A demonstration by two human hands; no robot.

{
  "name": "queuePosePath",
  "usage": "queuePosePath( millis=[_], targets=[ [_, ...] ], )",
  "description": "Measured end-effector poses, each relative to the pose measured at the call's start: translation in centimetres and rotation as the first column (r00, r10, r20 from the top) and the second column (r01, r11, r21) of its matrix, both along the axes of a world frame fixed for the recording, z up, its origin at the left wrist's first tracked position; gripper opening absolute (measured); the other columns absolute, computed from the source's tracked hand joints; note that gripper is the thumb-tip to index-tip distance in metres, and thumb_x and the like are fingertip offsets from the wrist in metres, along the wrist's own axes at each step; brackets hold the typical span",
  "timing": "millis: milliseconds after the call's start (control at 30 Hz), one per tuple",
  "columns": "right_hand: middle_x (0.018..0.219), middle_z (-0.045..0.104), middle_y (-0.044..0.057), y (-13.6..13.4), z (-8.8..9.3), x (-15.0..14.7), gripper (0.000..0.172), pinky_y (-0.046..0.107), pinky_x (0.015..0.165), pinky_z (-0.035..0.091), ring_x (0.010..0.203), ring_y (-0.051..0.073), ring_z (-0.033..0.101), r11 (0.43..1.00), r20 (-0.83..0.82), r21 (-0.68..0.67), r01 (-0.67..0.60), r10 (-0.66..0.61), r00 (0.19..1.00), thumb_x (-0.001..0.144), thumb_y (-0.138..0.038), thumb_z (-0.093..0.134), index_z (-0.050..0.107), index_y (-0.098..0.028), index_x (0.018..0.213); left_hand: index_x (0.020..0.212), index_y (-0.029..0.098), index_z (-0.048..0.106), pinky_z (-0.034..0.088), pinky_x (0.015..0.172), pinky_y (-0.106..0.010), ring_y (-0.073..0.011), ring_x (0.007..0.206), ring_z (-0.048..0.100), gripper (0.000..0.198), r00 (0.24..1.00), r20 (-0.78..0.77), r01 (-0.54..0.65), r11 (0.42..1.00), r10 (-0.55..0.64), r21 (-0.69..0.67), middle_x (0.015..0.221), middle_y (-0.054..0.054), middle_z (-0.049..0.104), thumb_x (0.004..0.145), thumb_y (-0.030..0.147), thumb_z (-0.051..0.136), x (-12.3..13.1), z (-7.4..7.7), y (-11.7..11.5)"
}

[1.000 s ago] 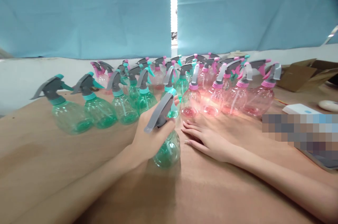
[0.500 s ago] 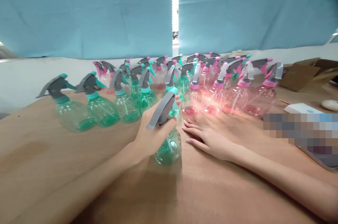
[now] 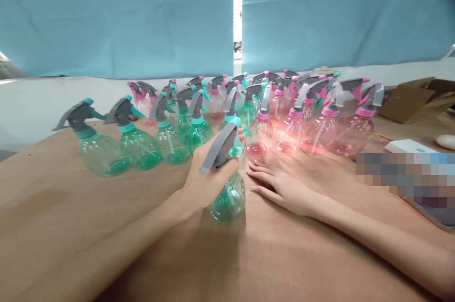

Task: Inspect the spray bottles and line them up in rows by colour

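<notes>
Everything has slid slightly rightward in the frame, arrangement unchanged. Green trigger spray bottle (image 3: pixel 229 202), one, at centre: long axis near upright, teal nozzle end facing away toward the upper right, grey tail toward lower left. Left hand (image 3: pixel 201 174): wrapped around its neck, hiding collar and trigger. Right hand (image 3: pixel 284 188): empty, flat on wooden tabletop (image 3: pixel 291 264). Forearms cropped below; rear spray bottles (image 3: pixel 215 103) overlapping; pixelation masks an item, right.
</notes>
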State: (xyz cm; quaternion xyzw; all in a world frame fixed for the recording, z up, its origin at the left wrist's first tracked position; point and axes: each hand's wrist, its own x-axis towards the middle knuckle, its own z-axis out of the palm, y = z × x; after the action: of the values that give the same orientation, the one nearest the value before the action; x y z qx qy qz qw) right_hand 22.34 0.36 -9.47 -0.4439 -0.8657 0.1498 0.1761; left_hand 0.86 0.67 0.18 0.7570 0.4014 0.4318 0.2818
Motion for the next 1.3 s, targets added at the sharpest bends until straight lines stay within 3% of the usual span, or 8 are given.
queuePosePath(
  millis=[200,700,1033,1300],
  targets=[
    [0.148,0.044,0.011,-0.01,-0.03,0.0,0.055,0.05,0.114,0.03,0.139,0.029,0.036,1.0,-0.015,0.007,-0.001,0.001,1.0,0.098,-0.05,0.039,0.048,-0.017,0.141,0.082,0.022,0.055,0.04,0.057,-0.028,-0.0119,0.055,0.046,0.007,1.0,0.011,0.009,1.0,-0.009,0.001,0.062,0.006,0.046,0.077,0.017,0.055,0.05,0.05,0.0],
    [0.147,0.045,0.01,0.0,-0.05,-0.02,0.053,0.05,0.114,0.03,0.138,0.029,0.036,1.0,-0.027,0.018,-0.003,0.003,1.0,0.097,-0.05,0.04,0.048,-0.02,0.141,0.091,0.023,0.057,0.04,0.058,-0.028,-0.0126,0.054,0.047,0.014,1.0,-0.017,-0.006,1.0,0.006,0.004,0.058,0.007,0.044,0.078,0.019,0.055,0.08,0.14,-0.14],
    [0.148,0.044,0.011,-0.09,0.11,0.07,0.053,0.051,0.114,0.029,0.139,0.029,0.035,1.0,-0.034,-0.001,-0.003,0.003,0.999,0.098,-0.048,0.041,0.048,-0.018,0.141,0.096,0.023,0.058,0.043,0.06,-0.028,-0.0128,0.058,0.05,0.019,1.0,-0.024,-0.01,0.998,0.011,0.064,0.067,0.005,0.053,0.078,0.016,0.055,0.11,-0.15,0.11],
    [0.147,0.044,0.009,-0.05,-0.08,0.08,0.051,0.053,0.114,0.029,0.138,0.03,0.036,1.0,-0.074,0.006,-0.007,0.007,0.997,0.097,-0.048,0.042,0.049,-0.022,0.14,0.111,0.025,0.057,0.042,0.059,-0.028,-0.013,0.058,0.051,0.035,1.0,-0.011,0.015,1.0,-0.015,0.009,0.073,0.004,0.057,0.078,0.015,0.054,0.23,0.2,-0.09]
  ],
)
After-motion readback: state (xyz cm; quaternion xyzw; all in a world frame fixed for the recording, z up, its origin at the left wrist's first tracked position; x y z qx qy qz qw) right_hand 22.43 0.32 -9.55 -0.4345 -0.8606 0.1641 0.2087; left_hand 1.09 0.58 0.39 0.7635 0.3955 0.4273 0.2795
